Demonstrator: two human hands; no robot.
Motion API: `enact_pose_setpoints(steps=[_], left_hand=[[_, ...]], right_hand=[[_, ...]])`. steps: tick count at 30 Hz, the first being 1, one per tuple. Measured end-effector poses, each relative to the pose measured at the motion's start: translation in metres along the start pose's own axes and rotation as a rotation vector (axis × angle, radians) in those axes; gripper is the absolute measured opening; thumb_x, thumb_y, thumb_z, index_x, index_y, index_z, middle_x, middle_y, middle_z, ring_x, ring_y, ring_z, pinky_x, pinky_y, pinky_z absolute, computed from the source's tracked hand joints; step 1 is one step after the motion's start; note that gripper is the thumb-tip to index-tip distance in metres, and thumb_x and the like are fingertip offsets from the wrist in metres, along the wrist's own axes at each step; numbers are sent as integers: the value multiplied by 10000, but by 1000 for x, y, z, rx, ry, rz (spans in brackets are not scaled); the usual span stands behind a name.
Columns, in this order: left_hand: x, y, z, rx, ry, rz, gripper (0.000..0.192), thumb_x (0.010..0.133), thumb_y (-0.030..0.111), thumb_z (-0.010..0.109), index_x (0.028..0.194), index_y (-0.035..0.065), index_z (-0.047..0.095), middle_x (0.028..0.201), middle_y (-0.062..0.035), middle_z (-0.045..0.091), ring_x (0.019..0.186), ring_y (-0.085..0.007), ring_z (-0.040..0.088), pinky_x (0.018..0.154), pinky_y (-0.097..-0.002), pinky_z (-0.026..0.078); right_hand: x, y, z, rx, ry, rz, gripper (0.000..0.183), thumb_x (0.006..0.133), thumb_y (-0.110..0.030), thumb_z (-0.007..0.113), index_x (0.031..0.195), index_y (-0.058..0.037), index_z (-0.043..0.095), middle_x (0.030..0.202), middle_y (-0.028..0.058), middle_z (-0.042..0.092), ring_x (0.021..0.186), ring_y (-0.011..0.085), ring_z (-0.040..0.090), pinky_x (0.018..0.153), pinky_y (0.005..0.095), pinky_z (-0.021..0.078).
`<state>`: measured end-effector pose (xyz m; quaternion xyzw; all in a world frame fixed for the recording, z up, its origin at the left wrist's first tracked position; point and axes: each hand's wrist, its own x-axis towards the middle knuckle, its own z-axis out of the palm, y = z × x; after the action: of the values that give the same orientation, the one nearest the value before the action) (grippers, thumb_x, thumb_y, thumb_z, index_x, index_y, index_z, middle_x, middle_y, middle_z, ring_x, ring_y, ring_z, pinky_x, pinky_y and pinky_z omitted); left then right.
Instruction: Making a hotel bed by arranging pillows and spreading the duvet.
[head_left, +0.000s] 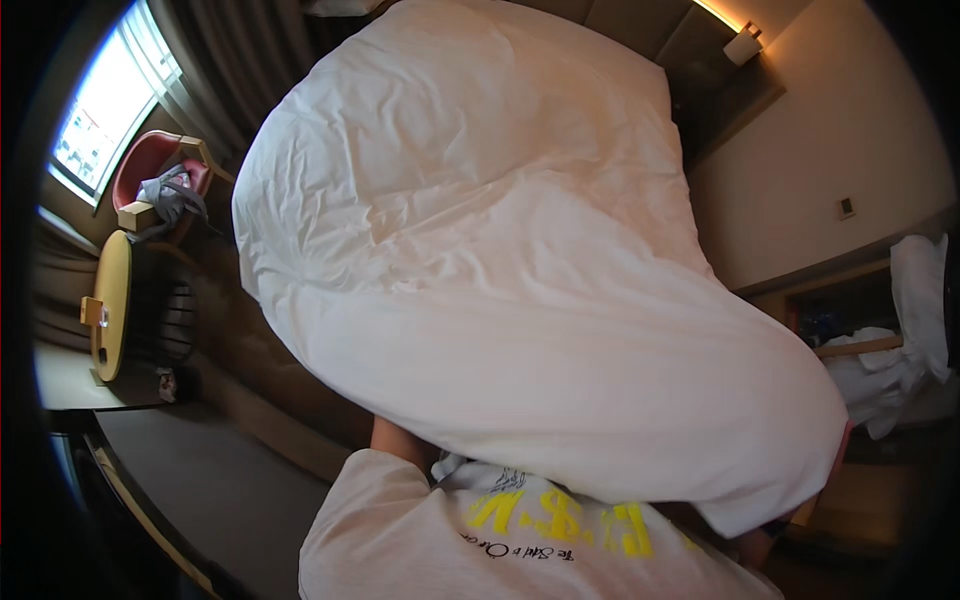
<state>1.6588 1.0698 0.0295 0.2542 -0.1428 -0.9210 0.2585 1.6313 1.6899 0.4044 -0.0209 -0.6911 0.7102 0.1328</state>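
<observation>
A large white bed cover (517, 352), like a duvet or sheet, spreads over the bed and bulges up close before me. Its near part hangs in front of my shirt, and wrinkles run across its middle. On the left, my forearm (394, 441) passes behind the lower edge of the cover; my left hand is hidden there. At the right, a narrow strip of skin, apparently my right hand or wrist (838, 461), shows along the cover's edge. The cloth hides the fingers, so their grip cannot be made out.
A red armchair (146, 161) with a grey cloth (174, 196) stands by the window. Nearer are a round yellow table (116, 300) and a long dark-topped bench or counter (202, 472). White linens (919, 300) hang over a wooden-edged unit at right. A wall lamp (742, 46) is beside the headboard.
</observation>
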Motion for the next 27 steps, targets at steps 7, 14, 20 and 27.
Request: enact_pose_setpoints(steps=[7, 14, 20, 27], left_hand=[[-30, 89, -21, -131, 75, 303, 628, 898, 480, 240, 1328, 35, 345, 1330, -128, 405, 1208, -329, 389, 1011, -462, 325], [167, 127, 9, 660, 85, 163, 273, 855, 192, 525, 1081, 40, 548, 1066, -110, 581, 960, -252, 563, 826, -387, 461], [233, 115, 18, 474, 418, -216, 191, 743, 147, 613, 889, 67, 519, 792, -77, 509, 723, -216, 530, 587, -358, 470], [253, 135, -38, 522, 485, -457, 337, 742, 110, 445, 1048, -21, 500, 1058, -161, 542, 983, -314, 526, 860, -471, 455]], right_hand=[[95, 43, 38, -190, -88, -117, 459, 944, -328, 381, 1219, 33, 453, 1210, 148, 516, 1085, 239, 518, 937, 349, 402], [294, 166, 33, 77, 105, 291, 360, 932, -241, 358, 1157, -21, 533, 1138, 120, 573, 1053, 256, 551, 907, 383, 444], [291, 209, 40, 18, 223, 379, 373, 898, -216, 337, 1124, -11, 552, 1148, 129, 576, 1050, 288, 555, 903, 407, 449], [197, 132, 43, 60, 516, 539, 402, 886, -285, 349, 1125, -35, 554, 1130, 121, 586, 1028, 297, 567, 856, 417, 476]])
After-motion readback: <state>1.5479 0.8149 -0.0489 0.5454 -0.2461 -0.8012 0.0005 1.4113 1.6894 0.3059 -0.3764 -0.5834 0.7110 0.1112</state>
